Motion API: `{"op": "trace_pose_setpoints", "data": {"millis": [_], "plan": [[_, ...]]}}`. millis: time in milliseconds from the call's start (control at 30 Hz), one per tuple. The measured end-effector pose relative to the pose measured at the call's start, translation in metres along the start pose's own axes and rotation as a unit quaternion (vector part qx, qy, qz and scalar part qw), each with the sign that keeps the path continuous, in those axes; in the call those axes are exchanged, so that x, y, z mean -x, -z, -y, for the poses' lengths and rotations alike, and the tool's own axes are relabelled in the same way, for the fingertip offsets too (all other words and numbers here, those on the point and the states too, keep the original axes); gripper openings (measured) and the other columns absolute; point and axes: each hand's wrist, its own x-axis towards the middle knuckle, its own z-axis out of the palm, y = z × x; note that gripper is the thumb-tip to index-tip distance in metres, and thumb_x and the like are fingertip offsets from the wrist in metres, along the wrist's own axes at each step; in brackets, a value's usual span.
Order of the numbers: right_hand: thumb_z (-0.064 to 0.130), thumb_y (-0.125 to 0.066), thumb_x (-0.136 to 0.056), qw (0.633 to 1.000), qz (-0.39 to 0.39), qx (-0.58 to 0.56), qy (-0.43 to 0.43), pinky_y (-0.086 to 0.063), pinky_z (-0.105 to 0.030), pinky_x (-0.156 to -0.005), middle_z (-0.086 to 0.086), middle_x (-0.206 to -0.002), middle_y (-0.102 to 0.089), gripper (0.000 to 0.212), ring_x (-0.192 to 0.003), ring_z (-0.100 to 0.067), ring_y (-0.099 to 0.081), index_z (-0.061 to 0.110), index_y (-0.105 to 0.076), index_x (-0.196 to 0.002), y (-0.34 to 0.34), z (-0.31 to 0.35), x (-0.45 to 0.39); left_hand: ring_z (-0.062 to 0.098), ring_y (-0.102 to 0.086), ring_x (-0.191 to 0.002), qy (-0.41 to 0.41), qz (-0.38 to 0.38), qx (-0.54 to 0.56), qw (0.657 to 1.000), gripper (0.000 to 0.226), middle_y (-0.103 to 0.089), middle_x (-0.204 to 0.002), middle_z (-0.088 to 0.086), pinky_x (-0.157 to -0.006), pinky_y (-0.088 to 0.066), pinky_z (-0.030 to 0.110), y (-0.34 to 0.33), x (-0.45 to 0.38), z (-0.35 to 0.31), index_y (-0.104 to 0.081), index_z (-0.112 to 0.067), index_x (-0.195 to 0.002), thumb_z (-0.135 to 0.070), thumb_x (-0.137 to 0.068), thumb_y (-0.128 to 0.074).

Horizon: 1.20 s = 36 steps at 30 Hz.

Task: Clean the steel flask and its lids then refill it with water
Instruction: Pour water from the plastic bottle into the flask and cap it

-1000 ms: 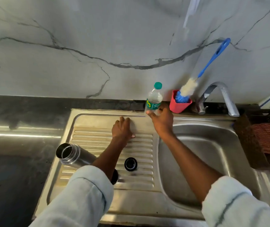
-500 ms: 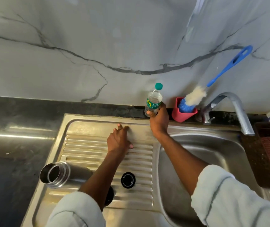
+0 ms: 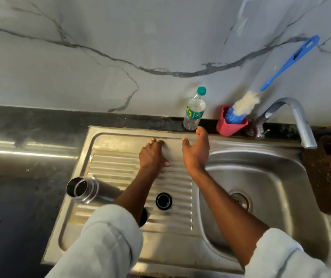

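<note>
The steel flask (image 3: 92, 190) lies on its side at the left edge of the sink's ribbed drainboard (image 3: 120, 169), its open mouth facing left and near; nothing can be made out inside. A black lid (image 3: 163, 201) sits on the ribs to its right, and another dark lid (image 3: 143, 216) peeks from under the left forearm. The left hand (image 3: 153, 155) rests flat on the drainboard, fingers straight and together, far of the flask and apart from it. The right hand (image 3: 196, 151) hovers with fingers spread, holding nothing, just near of a capped plastic water bottle (image 3: 194, 111) standing on the table. A red cup (image 3: 229, 125) holds a blue-handled bottle brush (image 3: 242, 107) beside the tap (image 3: 299, 119).
</note>
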Motion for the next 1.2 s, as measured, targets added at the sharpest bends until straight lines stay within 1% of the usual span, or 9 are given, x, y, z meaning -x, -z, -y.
{"op": "trace_pose_setpoints", "data": {"millis": [133,233,333,500,733,933,1033,1100,1200], "plan": [[0.011,-0.070,-0.088,0.997,0.042,-0.046,0.042,-0.055,-0.042,-0.093,0.000,-0.119,-0.068,0.032,-0.107,-0.016,-0.066,0.017,-0.064,-0.119,0.019,-0.015,0.069,0.033,-0.061,-0.118,0.022,0.001,0.055,0.998,0.042,-0.067,-0.129,0.011,-0.096,-0.052,0.041,0.016,0.009,-0.005,-0.064,-0.020,-0.133,-0.021,-0.092,-0.073],[0.011,-0.069,-0.090,0.992,0.108,-0.039,0.053,-0.056,-0.043,-0.090,0.004,-0.116,-0.069,0.027,-0.106,-0.011,-0.065,0.020,-0.067,-0.115,0.038,-0.025,0.108,0.030,-0.067,-0.111,0.023,-0.063,0.152,0.986,0.038,-0.075,-0.116,0.008,-0.092,-0.054,0.040,0.023,0.041,-0.005,-0.068,-0.015,-0.128,-0.006,-0.094,-0.055],[0.017,-0.073,-0.091,0.968,0.243,0.005,0.069,-0.050,-0.036,-0.103,0.006,-0.128,-0.064,0.038,-0.118,-0.011,-0.060,0.022,-0.064,-0.127,0.053,-0.034,0.120,0.012,-0.071,-0.093,-0.024,-0.143,0.249,0.958,0.041,-0.078,-0.101,-0.005,-0.084,-0.055,0.028,0.020,0.097,0.001,-0.070,-0.019,-0.122,0.004,-0.093,-0.052],[0.035,-0.080,-0.083,0.918,0.372,0.097,0.096,-0.042,-0.034,-0.110,0.005,-0.150,-0.050,0.072,-0.136,-0.018,-0.047,0.033,-0.047,-0.147,0.053,-0.046,0.141,0.007,-0.067,-0.112,-0.067,-0.247,0.338,0.905,0.027,-0.073,-0.116,-0.011,-0.094,-0.050,0.020,0.009,0.194,0.031,-0.070,-0.019,-0.120,-0.005,-0.105,-0.053],[0.023,-0.085,-0.079,0.930,0.346,0.056,0.113,-0.043,-0.021,-0.097,0.009,-0.129,-0.066,0.056,-0.117,-0.012,-0.062,0.027,-0.065,-0.132,0.040,-0.046,0.174,0.006,-0.072,-0.093,-0.025,-0.291,0.378,0.878,0.028,-0.076,-0.097,-0.011,-0.075,-0.056,0.030,0.015,0.242,0.061,-0.075,-0.021,-0.104,-0.037,-0.108,-0.053],[0.019,-0.087,-0.079,0.955,0.294,-0.017,0.042,-0.043,-0.022,-0.088,0.001,-0.121,-0.052,0.054,-0.105,-0.012,-0.059,0.018,-0.065,-0.129,0.043,-0.030,0.179,0.010,-0.058,-0.065,0.067,-0.397,0.410,0.818,0.034,-0.066,-0.073,-0.009,-0.060,-0.048,0.040,0.016,0.262,0.098,-0.069,-0.021,-0.085,-0.045,-0.104,-0.054],[0.027,-0.089,-0.077,0.955,0.283,-0.091,-0.019,-0.052,-0.029,-0.090,-0.005,-0.121,-0.057,0.044,-0.100,-0.012,-0.064,0.018,-0.071,-0.116,0.045,-0.016,0.174,0.013,-0.062,-0.092,0.109,-0.406,0.425,0.802,0.027,-0.064,-0.102,-0.008,-0.079,-0.056,0.049,0.023,0.257,0.118,-0.060,-0.025,-0.115,-0.049,-0.102,-0.057],[0.025,-0.087,-0.079,0.935,0.285,-0.191,-0.086,-0.060,-0.040,-0.089,-0.010,-0.118,-0.068,0.039,-0.102,-0.022,-0.070,0.016,-0.071,-0.114,0.047,0.000,0.172,0.013,-0.059,-0.114,0.097,-0.357,0.448,0.814,0.057,-0.056,-0.130,-0.008,-0.091,-0.056,0.042,0.033,0.248,0.126,-0.047,-0.031,-0.141,-0.058,-0.095,-0.065],[0.028,-0.084,-0.082,0.890,0.293,-0.309,-0.164,-0.055,-0.034,-0.076,-0.011,-0.115,-0.075,0.039,-0.100,-0.024,-0.074,0.017,-0.070,-0.117,0.057,0.032,0.174,0.011,-0.049,-0.135,0.047,-0.269,0.448,0.851,0.093,-0.044,-0.151,-0.011,-0.105,-0.046,0.034,0.045,0.228,0.132,-0.033,-0.034,-0.155,-0.062,-0.080,-0.081]]}}
